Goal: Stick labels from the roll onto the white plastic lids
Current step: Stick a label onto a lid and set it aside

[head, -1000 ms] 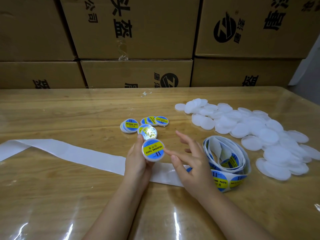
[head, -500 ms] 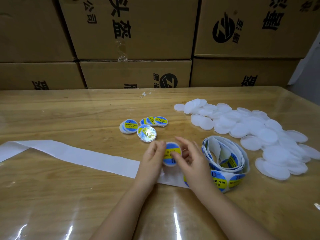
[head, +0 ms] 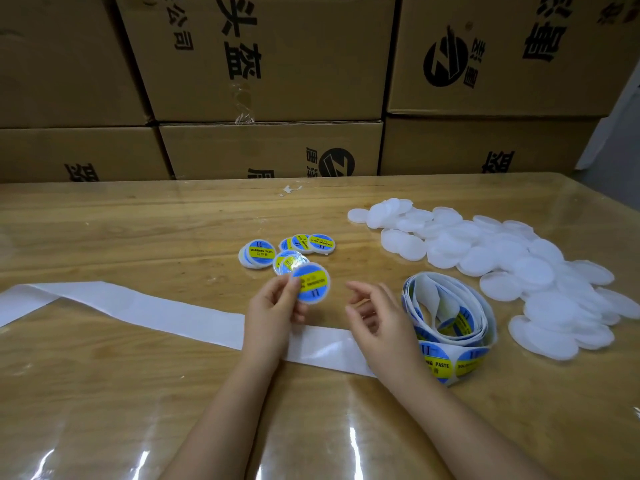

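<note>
On a glossy wooden table, the loose roll of round blue-and-yellow labels serves as the landmark. Just left of the roll, the person's left hand pinches a round white plastic lid already wearing a blue-and-yellow label, thumb on its face, fingers behind it. Between that hand and the roll, the right hand hangs empty, fingers loosely curled and apart. A long white strip of spent backing paper runs leftward from the roll, passing under both wrists.

Beyond the held lid, farther from the roll, lies a small cluster of labelled lids; six or so can be counted, though they overlap. Right of and behind the roll spreads a heap of bare white plastic lids, several dozen, too overlapped to count exactly. Stacked brown cardboard boxes wall off the far edge.

Risks, as a judgement: the label's edge may lift if not pressed flat, and a careless drop could scatter the finished cluster into the bare heap.
</note>
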A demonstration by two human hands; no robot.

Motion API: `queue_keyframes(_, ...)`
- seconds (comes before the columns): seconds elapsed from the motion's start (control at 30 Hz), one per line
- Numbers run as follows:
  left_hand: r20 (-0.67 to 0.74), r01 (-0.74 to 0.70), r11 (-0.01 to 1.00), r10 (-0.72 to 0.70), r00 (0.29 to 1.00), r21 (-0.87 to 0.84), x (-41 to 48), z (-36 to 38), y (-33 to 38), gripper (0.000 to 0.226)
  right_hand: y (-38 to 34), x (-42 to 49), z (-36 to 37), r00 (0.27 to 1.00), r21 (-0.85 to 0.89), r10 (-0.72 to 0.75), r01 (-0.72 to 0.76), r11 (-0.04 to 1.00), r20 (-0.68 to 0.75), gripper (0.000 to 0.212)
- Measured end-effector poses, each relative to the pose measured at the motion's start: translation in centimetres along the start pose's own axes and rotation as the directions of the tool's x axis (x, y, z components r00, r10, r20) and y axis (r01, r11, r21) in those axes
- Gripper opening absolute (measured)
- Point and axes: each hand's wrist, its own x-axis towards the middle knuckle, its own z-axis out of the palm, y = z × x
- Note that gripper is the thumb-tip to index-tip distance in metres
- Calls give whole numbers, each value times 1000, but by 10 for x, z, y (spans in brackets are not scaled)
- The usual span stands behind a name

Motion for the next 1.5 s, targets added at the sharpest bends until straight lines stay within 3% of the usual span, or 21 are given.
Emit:
queue_keyframes(0.1, -126, 60, 981, -36, 991, 187, 14, -15, -10, 11, 1, -1, 0, 1000, -42, -16, 17, 999, 23, 28)
queue_keyframes(0.2, -128, 27, 912, 28, 991, 410, 24, -21, -17, 13, 0, -3, 0, 998, -64, -35, 38, 997, 46, 26)
queue_keyframes(0.33, -119, -5, 828, 86, 989, 561, 28, -19, -20, 48, -1, -3, -1, 997, -74, -49, 53, 996, 53, 25)
queue_keyframes(0.4, -96, -96, 795, 190, 977, 599, 25, -17, -19, 47, 0, -2, -1, 998, -79, -43, 47, 996, 54, 24)
queue_keyframes(0.43, -45, -180, 746, 271, 962, 641, 23, -17, -18, 41, 0, -3, -1, 997, -83, -39, 44, 996, 59, 24)
queue_keyframes(0.5, 121, -312, 533, 362, 924, 786, 19, -13, -19, 30, 0, -3, 0, 997, -89, -32, 39, 995, 73, 23)
queue_keyframes(0.57, 241, -347, 318, 327, 914, 882, 14, -9, -21, 27, 0, -5, 1, 995, -81, -30, 38, 996, 94, 22)
queue_keyframes(0.67, 253, -301, 173, 251, 934, 938, 12, -7, -24, 32, -1, -7, 4, 988, -69, -38, 49, 996, 153, 22)
queue_keyframes(0.8, 189, -212, 203, 128, 974, 956, 18, -9, -31, 47, -1, -9, 6, 971, -53, -45, 59, 997, 233, 18)
queue_keyframes(0.9, 198, -205, 200, 55, 979, 958, 20, -10, -34, 57, 0, -8, 6, 965, -9, 20, -19, 1000, 262, 15)
queue_keyframes(1.03, 192, -204, 225, 72, 979, 953, 18, -10, -31, 59, 0, -7, 4, 954, 66, 75, -98, 993, 291, 16)
queue_keyframes(1.27, 319, -388, 191, 314, 894, 902, 6, 7, -13, 28, -2, -9, 1, 944, 73, 71, -99, 992, 321, 31)
queue_keyframes(1.4, 443, -478, 172, 207, 872, 861, 22, 40, 4, 34, -2, -10, 1, 943, 73, 36, -64, 995, 332, 44)
queue_keyframes(1.5, 574, -595, 168, 159, 803, 786, 44, 73, 23, 37, -1, -8, 1, 953, 140, 15, -60, 988, 302, 51)
